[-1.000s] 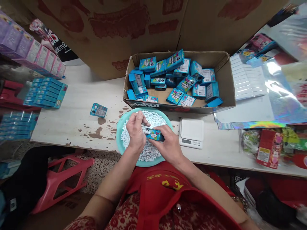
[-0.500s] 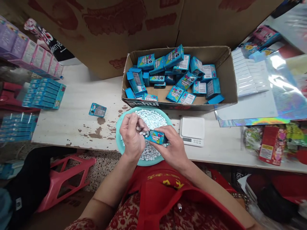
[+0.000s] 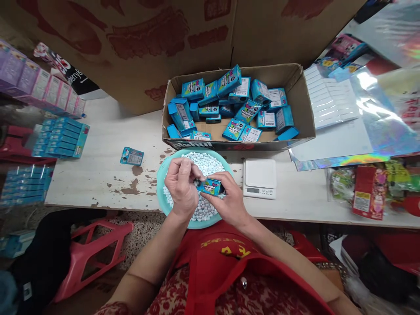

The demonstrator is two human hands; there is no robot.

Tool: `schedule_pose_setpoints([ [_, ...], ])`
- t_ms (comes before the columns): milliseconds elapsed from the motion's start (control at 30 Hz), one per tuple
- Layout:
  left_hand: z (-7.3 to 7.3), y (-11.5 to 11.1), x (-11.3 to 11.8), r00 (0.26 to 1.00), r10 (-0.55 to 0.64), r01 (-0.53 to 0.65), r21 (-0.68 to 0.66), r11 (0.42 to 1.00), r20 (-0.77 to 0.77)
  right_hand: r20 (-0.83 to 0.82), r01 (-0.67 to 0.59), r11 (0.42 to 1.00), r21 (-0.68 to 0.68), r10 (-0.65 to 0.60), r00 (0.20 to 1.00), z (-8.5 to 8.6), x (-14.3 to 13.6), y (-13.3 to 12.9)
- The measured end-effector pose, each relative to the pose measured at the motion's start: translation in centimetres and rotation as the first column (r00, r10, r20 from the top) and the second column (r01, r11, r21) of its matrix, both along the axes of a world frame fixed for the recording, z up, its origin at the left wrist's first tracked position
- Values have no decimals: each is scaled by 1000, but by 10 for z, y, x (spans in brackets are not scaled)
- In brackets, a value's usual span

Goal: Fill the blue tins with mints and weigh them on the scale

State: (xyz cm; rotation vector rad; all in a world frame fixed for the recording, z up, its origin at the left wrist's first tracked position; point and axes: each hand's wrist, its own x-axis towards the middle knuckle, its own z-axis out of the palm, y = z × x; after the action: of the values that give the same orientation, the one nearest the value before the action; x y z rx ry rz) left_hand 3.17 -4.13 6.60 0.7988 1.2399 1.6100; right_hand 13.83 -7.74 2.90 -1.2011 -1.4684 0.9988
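A small blue box (image 3: 209,186) lies across the space between my hands, over a turquoise basin (image 3: 161,183) of small pale candies (image 3: 205,162). My right hand (image 3: 231,199) is closed round the right end of this box. At its left end my left hand (image 3: 183,186) has its fingers curled; the candies that showed in it are now mostly hidden. Behind the basin stands an open cardboard box (image 3: 305,103) holding several blue boxes (image 3: 247,111). One flat blue packet (image 3: 131,156) lies on the table to the left.
A white scale (image 3: 260,178) is right of the basin on the white table (image 3: 101,175). Shiny sheets (image 3: 377,113) and a red packet (image 3: 370,192) lie at the right. Stacked blue boxes (image 3: 61,138) stand at the left. A person's dark-clothed leg is by a pink stool (image 3: 78,249).
The view has shifted slightly. Fewer candies show between my left fingers and the box's left end. My right hand keeps hold of the blue box.
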Motion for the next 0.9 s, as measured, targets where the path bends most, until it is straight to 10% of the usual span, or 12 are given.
schedule_pose_setpoints([
  [200,17,-2,-5,992,-103,110,92,990,-73,-121,1,999,-44,-7,993,-9,16,-4],
  [333,-7,40,-30,939,-60,48,-42,998,-338,-169,73,985,-155,-99,981,-20,40,-8],
  [400,-26,79,-43,793,-166,84,-165,983,-586,-187,112,975,-194,-149,971,-27,56,-9],
  [500,-51,146,-50,281,-424,174,-388,905,-861,-164,254,936,-245,-298,940,-42,84,-8],
  [600,-70,199,-41,-166,-754,-52,-758,650,-635,-90,413,879,-239,-444,892,-65,111,-3],
  [667,-81,217,-31,-261,-830,-177,-821,543,-492,-31,483,850,-211,-500,866,-85,127,2],
  [900,-98,220,-11,-415,-830,-168,-866,471,-371,61,589,784,-196,-590,805,-135,150,16],
])
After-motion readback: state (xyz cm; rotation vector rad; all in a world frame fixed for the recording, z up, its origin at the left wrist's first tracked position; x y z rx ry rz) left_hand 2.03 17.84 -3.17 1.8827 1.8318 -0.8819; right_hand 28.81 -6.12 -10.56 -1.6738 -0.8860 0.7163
